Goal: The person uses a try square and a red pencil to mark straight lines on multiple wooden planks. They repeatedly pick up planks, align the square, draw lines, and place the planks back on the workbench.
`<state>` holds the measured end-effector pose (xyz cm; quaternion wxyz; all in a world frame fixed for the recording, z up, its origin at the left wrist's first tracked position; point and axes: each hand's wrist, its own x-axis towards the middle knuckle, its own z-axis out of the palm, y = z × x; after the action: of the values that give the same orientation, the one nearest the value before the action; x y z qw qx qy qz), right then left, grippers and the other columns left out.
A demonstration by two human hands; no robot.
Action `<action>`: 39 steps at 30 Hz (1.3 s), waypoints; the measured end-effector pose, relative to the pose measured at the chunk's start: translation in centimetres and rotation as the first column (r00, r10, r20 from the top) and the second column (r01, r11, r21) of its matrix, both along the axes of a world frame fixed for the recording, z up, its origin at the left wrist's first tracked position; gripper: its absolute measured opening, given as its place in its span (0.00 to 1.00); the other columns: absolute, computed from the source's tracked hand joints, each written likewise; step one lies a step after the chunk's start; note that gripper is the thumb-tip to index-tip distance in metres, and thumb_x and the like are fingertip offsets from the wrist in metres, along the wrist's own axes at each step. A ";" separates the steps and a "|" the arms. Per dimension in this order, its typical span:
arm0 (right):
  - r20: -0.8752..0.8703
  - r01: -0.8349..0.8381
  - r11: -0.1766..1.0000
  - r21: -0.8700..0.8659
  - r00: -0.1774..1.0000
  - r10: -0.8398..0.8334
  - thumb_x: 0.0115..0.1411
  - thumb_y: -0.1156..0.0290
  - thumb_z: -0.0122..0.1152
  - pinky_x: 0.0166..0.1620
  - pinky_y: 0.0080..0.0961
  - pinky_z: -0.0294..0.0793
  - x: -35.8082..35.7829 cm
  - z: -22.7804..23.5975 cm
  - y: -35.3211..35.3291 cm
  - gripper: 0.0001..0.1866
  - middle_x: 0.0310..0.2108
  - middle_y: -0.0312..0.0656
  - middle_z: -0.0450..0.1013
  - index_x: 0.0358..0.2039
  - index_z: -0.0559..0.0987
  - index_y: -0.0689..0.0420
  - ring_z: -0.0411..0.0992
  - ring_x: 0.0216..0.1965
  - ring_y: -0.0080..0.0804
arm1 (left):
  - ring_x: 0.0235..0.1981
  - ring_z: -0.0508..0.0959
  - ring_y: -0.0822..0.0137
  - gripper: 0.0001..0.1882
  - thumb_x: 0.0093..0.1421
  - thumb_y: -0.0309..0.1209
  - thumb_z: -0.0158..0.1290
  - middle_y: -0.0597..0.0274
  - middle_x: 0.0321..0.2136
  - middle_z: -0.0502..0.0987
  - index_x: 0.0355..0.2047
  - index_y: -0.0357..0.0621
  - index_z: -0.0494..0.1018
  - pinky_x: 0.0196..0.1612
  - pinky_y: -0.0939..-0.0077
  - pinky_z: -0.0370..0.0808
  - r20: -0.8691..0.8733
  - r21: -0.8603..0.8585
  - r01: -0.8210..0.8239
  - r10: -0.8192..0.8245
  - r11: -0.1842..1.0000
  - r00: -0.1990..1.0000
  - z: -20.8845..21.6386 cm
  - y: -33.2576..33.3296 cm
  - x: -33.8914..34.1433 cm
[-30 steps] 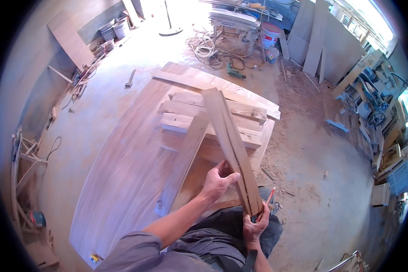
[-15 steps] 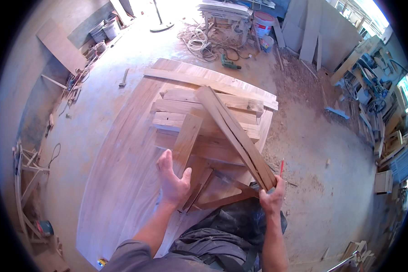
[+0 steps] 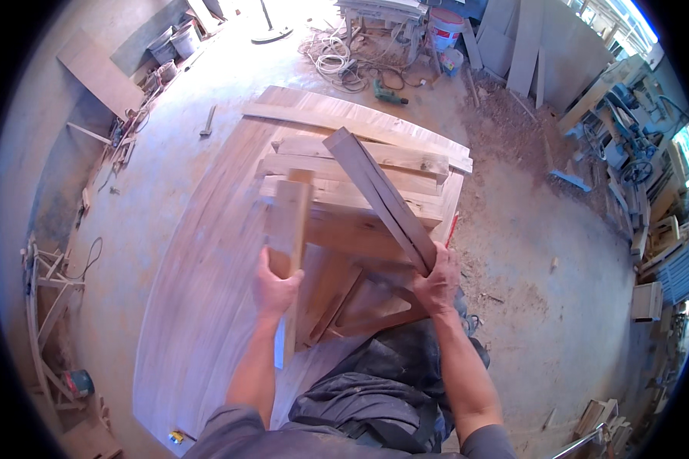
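Observation:
My right hand (image 3: 439, 277) is closed round the lower end of a long wooden board (image 3: 379, 197) with a dark crack along its edge, tilted up to the left. A red pencil (image 3: 453, 228) sticks out beside that hand's fingers. My left hand (image 3: 275, 287) grips a shorter wooden board (image 3: 288, 218), held upright and slightly blurred, thumb on its right side. Behind both lies a stack of wooden pieces (image 3: 337, 167) on a broad wooden panel (image 3: 199, 283). Close to my lap rests a brown triangular wooden frame (image 3: 344, 302), partly hidden.
Beyond the panel, a green power drill (image 3: 390, 93) and coiled cable (image 3: 333, 63) lie on the floor. A hammer (image 3: 208, 122) is on the floor at the left. Sawdust and scraps spread on the right; a yellow tape measure (image 3: 177, 437) sits at the panel's near-left corner.
My left hand has closed on the shorter board and turned it more upright. My right hand has moved left and up with the cracked board.

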<state>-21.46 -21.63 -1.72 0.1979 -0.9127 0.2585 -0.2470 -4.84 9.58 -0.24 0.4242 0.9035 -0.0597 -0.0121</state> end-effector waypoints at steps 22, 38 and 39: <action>0.172 -0.093 0.994 0.057 0.982 0.082 0.50 0.80 0.67 0.63 0.49 0.71 -1.9 -0.6 5.8 0.28 0.52 0.53 0.76 0.55 0.79 0.62 0.72 0.57 0.54 | 0.54 0.80 0.53 0.33 0.63 0.40 0.65 0.53 0.55 0.77 0.64 0.41 0.69 0.57 0.50 0.80 -0.568 -0.675 -0.647 0.310 0.354 0.762 2.4 8.6 3.7; -0.016 0.026 0.972 0.233 1.000 -0.022 0.49 0.74 0.68 0.52 0.45 0.68 -7.2 -0.7 4.5 0.16 0.41 0.50 0.73 0.41 0.80 0.56 0.72 0.47 0.51 | 0.63 0.75 0.47 0.34 0.64 0.44 0.58 0.48 0.62 0.74 0.66 0.42 0.67 0.67 0.43 0.74 -0.713 -0.645 -0.722 0.144 0.251 0.686 2.3 -1.0 5.7; 0.040 0.008 0.965 0.260 0.999 -0.019 0.49 0.74 0.70 0.51 0.44 0.68 -7.7 -0.6 4.3 0.16 0.41 0.49 0.72 0.40 0.81 0.56 0.71 0.47 0.50 | 0.63 0.75 0.47 0.33 0.64 0.44 0.58 0.48 0.62 0.75 0.66 0.42 0.68 0.66 0.43 0.74 -0.727 -0.630 -0.736 0.145 0.248 0.671 2.2 -1.2 5.9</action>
<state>-29.17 -17.28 -2.31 0.3197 -0.8717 0.2904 -0.2315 1.10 8.37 2.01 0.8186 0.4558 0.3352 -0.0996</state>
